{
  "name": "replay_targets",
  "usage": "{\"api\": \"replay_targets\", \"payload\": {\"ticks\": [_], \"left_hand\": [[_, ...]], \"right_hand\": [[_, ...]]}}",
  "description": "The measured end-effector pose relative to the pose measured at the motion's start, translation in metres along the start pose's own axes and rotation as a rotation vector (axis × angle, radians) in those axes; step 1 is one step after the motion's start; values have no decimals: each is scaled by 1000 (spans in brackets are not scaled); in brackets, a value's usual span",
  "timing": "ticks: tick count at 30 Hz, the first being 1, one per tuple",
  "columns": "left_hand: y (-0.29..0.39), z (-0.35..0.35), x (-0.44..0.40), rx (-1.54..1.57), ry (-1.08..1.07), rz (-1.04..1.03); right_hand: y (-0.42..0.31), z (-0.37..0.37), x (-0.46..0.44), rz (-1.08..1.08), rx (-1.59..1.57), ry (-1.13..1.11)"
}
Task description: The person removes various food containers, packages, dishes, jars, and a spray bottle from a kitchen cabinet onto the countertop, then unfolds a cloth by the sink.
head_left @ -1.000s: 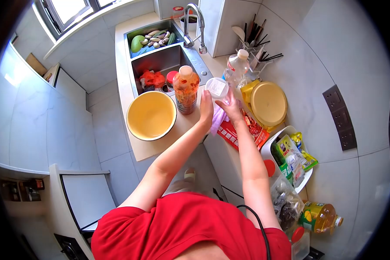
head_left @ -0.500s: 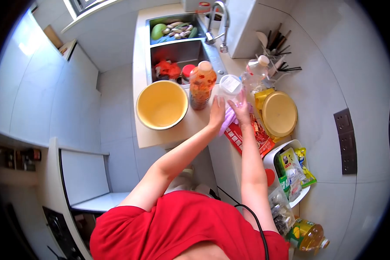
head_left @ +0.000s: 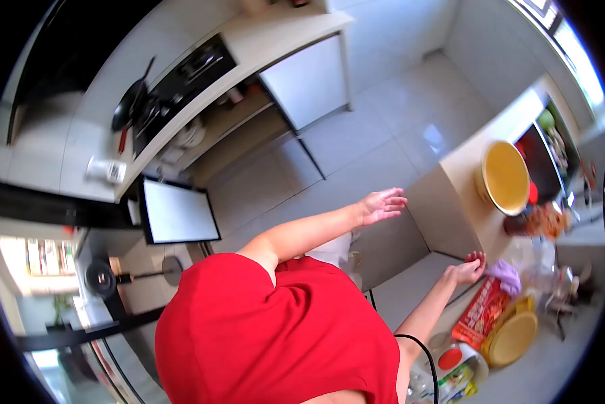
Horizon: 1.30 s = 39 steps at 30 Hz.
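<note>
My left hand (head_left: 383, 206) hangs in the air over the floor with fingers apart and nothing in it. Near the counter's edge, my right hand (head_left: 469, 268) has loosely bent fingers and shows nothing in its grasp. A crumpled purple cloth (head_left: 506, 276) lies just beyond it, beside a red printed packet (head_left: 481, 311). Further along the counter are a clear plastic container (head_left: 528, 254), blurred, and a bottle with reddish contents (head_left: 539, 221). The yellow bowl (head_left: 506, 176) sits near the counter's corner by the sink (head_left: 539, 156).
Yellow lidded tub (head_left: 512, 339) and a white bin of packets (head_left: 479, 369) line the right counter. Across the tiled floor (head_left: 390, 145) stand a stove (head_left: 185, 87) with a wok (head_left: 129, 106), and a white-topped panel (head_left: 180, 212). A black cable (head_left: 429, 357) runs by my right arm.
The view has swung left toward the stove. Both hands have come away from the clear container and purple cloth, which remain on the counter. My left hand is now out over the floor.
</note>
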<state>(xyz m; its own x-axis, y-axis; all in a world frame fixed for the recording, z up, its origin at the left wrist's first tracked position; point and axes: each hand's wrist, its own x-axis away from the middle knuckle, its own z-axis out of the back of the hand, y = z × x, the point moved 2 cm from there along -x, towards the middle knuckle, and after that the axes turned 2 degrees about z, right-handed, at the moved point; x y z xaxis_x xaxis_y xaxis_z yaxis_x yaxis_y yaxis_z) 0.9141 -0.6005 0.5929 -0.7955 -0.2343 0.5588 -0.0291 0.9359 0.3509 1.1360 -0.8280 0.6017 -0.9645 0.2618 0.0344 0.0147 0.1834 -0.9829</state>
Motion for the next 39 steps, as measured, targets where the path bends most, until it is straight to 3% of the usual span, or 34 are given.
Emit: {"api": "replay_targets", "payload": {"ticks": [2, 4, 5, 7, 10, 14, 17, 24, 29, 35, 39], "left_hand": [[17, 52, 32, 128, 80, -130], [32, 98, 72, 215, 110, -238], [39, 120, 95, 282, 129, -312], [50, 160, 140, 361, 157, -412], [62, 222, 213, 474, 217, -562], [70, 312, 320, 585, 331, -707], [77, 373, 398, 695, 465, -752], [89, 480, 515, 818, 512, -891], [112, 505, 536, 885, 515, -943], [144, 510, 547, 953, 504, -1012], [187, 528, 547, 984, 482, -1036]], "right_hand": [[9, -10, 39, -62, -7, -129], [21, -21, 83, -339, -114, -460], [24, -24, 105, -346, -113, -501], [42, -31, 150, -736, -277, -632], [71, -42, 214, -908, -255, -701], [88, -68, 318, -1011, -239, -836], [104, -88, 394, -1079, -199, -786], [101, -134, 543, -1192, -214, -851], [104, -176, 600, -1190, -125, -942], [141, -247, 676, -1382, -102, -1111], [152, -287, 730, -1428, -116, -1100]]}}
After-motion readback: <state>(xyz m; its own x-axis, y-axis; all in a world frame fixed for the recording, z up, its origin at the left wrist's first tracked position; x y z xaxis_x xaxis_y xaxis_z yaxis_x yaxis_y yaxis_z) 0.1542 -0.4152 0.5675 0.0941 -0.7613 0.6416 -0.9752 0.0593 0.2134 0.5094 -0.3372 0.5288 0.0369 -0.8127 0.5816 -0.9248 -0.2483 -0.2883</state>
